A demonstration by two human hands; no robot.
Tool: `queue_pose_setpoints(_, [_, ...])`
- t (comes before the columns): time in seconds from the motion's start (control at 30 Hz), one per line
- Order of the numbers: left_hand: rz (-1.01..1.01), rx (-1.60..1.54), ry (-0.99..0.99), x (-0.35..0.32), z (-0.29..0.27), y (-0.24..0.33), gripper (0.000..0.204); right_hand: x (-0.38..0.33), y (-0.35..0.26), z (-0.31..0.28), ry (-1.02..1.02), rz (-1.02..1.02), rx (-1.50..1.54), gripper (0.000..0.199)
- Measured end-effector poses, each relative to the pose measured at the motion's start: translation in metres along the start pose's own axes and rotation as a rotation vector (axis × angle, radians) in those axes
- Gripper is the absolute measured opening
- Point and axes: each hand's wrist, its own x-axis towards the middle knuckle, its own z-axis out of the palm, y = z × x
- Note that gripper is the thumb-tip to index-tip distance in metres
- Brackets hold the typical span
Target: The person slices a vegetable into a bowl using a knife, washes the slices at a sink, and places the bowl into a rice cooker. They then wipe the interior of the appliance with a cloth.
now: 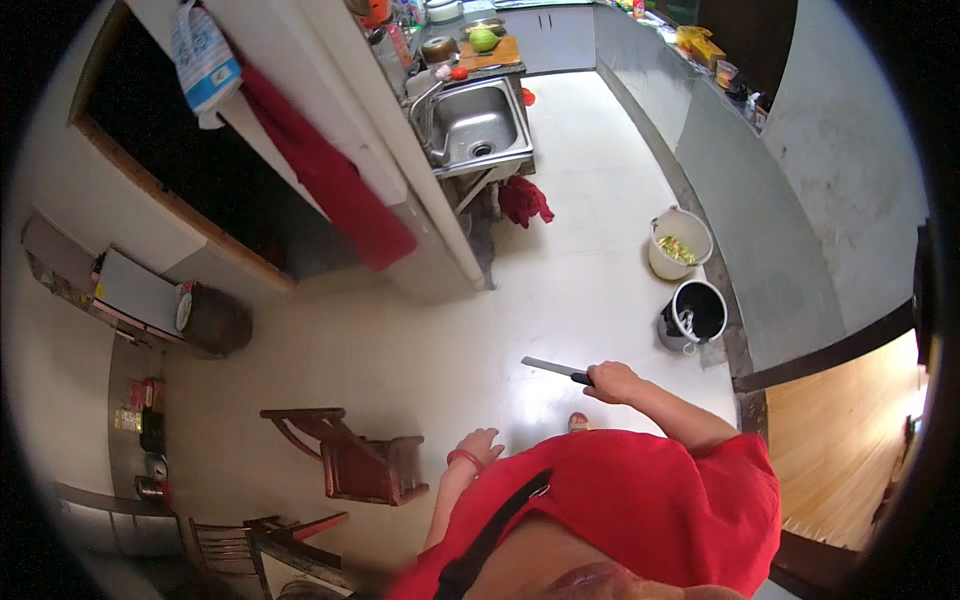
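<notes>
My right hand (613, 383) is closed around the black handle of a knife (550, 367), its long grey blade pointing left over the white floor. My left hand (478, 448), a red bangle on its wrist, hangs by my side with nothing in it; its fingers are loosely extended. A dark wooden chair (362, 466) stands on the floor left of that hand. Ahead, a round green vegetable (484, 40) rests on a wooden cutting board (500, 53) on the far counter, behind the steel sink (480, 115).
On the right, a white bucket (660, 262) with food scraps stands by a dark bucket (672, 328) along the low grey wall (760, 215). A red cloth (524, 201) hangs under the sink. At left are a wall edge (440, 215) and a dark bin (222, 318).
</notes>
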Motion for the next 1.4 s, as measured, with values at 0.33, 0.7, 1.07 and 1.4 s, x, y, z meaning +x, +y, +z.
queue_pose_setpoints(0.33, [-0.059, 0.171, -0.104, 0.126, -0.079, 0.045, 0.037, 0.040, 0.108, -0.059, 0.142, 0.249, 0.222, 0.038])
queue_pose_setpoints(0.7, [0.159, 0.072, 0.343, 0.335, -0.244, 0.081, 0.015, 0.161, 0.216, -0.194, 0.358, 0.352, 0.235, 0.041])
queue_pose_setpoints(1.07, [0.284, -0.077, 0.600, 0.537, -0.372, 0.196, 0.024, 0.270, 0.364, -0.289, 0.490, 0.493, 0.442, 0.038])
queue_pose_setpoints(1.4, [-0.167, -1.293, 0.886, 0.660, -0.408, 0.206, 0.035, 0.462, 0.485, -0.483, 0.465, 0.166, 0.153, 0.037])
